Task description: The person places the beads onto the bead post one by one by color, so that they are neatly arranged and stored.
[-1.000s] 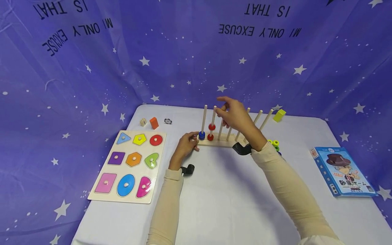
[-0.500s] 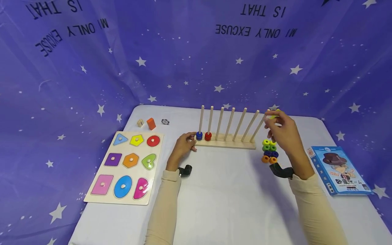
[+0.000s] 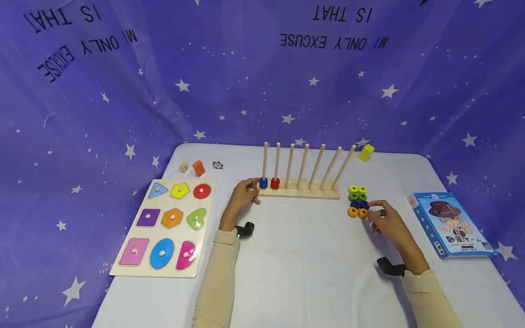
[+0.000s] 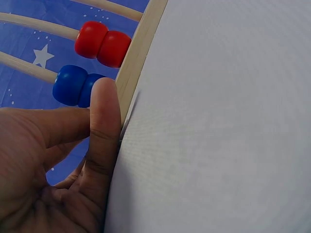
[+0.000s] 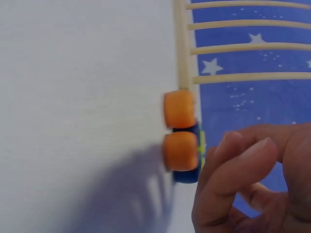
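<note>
A wooden peg stand (image 3: pixel 299 193) with several upright pegs stands on the white table. Two blue beads (image 3: pixel 263 183) are stacked on its leftmost peg and two red beads (image 3: pixel 275 183) on the peg beside it. My left hand (image 3: pixel 242 197) grips the stand's left end, its thumb (image 4: pixel 105 109) against the front edge. To the right of the stand lie pairs of yellow beads (image 3: pixel 353 189), green beads (image 3: pixel 353 197), dark blue beads (image 3: pixel 355 205) and orange beads (image 3: pixel 352 212). My right hand (image 3: pixel 388 224), fingers loosely bent, is right beside the dark blue and orange pairs, holding nothing.
A shape puzzle board (image 3: pixel 164 228) lies at left. Behind it are a small wooden piece (image 3: pixel 184 167), an orange block (image 3: pixel 198 168) and a round chip (image 3: pixel 218 165). A yellow-green block (image 3: pixel 366 152) stands at the back right; a blue game box (image 3: pixel 453 225) lies at right.
My right hand has let the upper red bead go; it dropped onto the lower one. The hand then moved right and down to the loose beads. My left hand has stayed at the stand.
</note>
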Demonstrator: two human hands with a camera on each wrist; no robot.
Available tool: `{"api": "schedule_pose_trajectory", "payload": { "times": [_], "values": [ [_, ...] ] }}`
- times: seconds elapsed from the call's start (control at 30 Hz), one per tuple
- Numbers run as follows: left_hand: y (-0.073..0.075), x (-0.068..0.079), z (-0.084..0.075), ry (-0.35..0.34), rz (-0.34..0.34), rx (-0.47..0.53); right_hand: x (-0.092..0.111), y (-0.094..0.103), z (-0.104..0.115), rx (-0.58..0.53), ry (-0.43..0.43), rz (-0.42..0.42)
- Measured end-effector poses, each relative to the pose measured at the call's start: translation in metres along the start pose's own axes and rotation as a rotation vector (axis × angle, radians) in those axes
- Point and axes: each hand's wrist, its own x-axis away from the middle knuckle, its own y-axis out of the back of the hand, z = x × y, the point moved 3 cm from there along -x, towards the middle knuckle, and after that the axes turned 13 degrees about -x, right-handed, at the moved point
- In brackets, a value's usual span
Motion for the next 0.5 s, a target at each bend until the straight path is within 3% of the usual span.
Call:
{"api": "schedule_pose_trajectory", "payload": {
  "times": [0.23, 0.5],
  "values": [
    [-0.001, -0.001, 0.004, 0.0, 0.003, -0.015, -0.007, -0.011, -0.016, 0.019, -0.084, 0.081],
    [0.0, 0.0, 0.001, -0.006, -0.003, -0.034, -0.006, -0.016, -0.018, 0.058, -0.122, 0.07]
  ]
}}
